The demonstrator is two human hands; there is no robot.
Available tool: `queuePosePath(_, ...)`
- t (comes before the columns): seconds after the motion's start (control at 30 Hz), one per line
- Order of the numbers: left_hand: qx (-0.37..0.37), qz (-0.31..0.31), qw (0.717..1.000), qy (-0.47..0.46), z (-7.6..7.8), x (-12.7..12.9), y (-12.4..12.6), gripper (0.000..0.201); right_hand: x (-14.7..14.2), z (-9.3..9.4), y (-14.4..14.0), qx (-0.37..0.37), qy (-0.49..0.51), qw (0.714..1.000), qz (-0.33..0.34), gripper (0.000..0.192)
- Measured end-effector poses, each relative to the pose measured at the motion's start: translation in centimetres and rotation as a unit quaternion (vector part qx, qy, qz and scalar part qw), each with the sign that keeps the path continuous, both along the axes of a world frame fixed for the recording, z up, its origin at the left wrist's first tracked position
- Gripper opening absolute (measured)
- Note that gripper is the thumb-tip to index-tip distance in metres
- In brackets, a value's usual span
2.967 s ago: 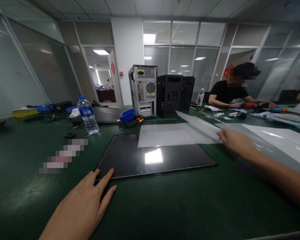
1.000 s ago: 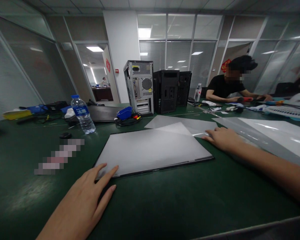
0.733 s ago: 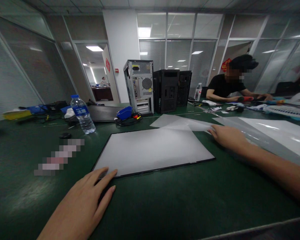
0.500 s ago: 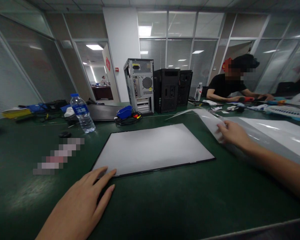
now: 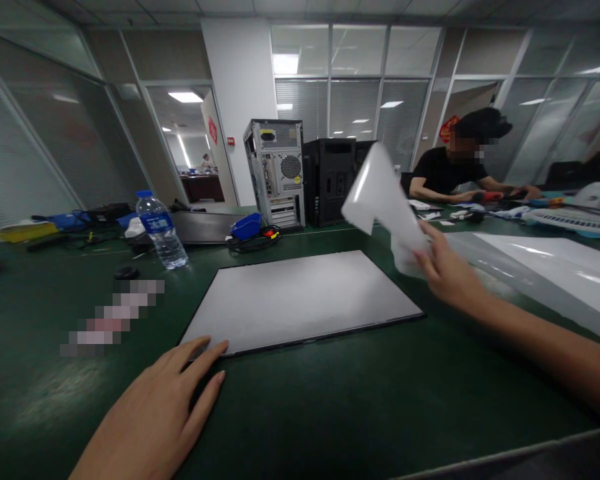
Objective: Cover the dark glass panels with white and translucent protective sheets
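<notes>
A flat white panel with a thin black frame (image 5: 300, 300) lies on the green table (image 5: 330, 407). My left hand (image 5: 165, 393) rests at its near left corner, fingers spread and fingertips touching the edge. To the right of the panel, my right hand (image 5: 450, 270) is raised above the table and pinches a translucent plastic film (image 5: 377, 190). The film curls up and leftward from the fingers. More clear and white sheets (image 5: 545, 267) lie on the table beyond my right forearm.
A water bottle (image 5: 163, 230) stands at the left, near a small black round object (image 5: 127, 273). Behind are a silver computer tower (image 5: 280, 177), a black tower (image 5: 329, 180) and a blue item with cables (image 5: 247, 227). A person (image 5: 460, 160) sits across at the right.
My right hand has shifted a little left, and the film it holds has swung upward and curled. My left hand keeps its place on the panel's corner.
</notes>
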State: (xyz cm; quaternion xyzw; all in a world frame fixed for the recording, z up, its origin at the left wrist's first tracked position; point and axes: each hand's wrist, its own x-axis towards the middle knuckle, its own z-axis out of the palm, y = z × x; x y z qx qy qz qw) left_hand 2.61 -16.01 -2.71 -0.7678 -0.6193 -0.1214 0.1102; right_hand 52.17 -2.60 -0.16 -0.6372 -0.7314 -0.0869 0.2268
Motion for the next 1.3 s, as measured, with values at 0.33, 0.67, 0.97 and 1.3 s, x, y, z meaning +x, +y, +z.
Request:
queuePosePath(0.33, -0.008, 0.004, 1.0, 0.004, -0.2, 0.0, 0.1, 0.049, -2.8, 0.0, -1.1, -0.056, -0.021, 0.985, 0.163, 0.052)
queuePosePath(0.67, -0.004, 0.001, 1.0, -0.004, -0.3, 0.0, 0.0, 0.05, -1.9, 0.3, -0.8, 0.006, 0.326, 0.935, 0.139, 0.069)
queuePosePath(0.97, 0.003, 0.002, 1.0, 0.002, -0.6, -0.4, 0.1, 0.049, -3.0, 0.1, -1.7, -0.092, -0.034, 0.962, 0.255, 0.055)
queuePosePath(1.3, 0.059, 0.011, 0.998, 0.001, 0.2, 0.3, -0.2, 0.044, -3.3, 0.6, -2.3, -0.132, -0.085, 0.944, 0.291, 0.053)
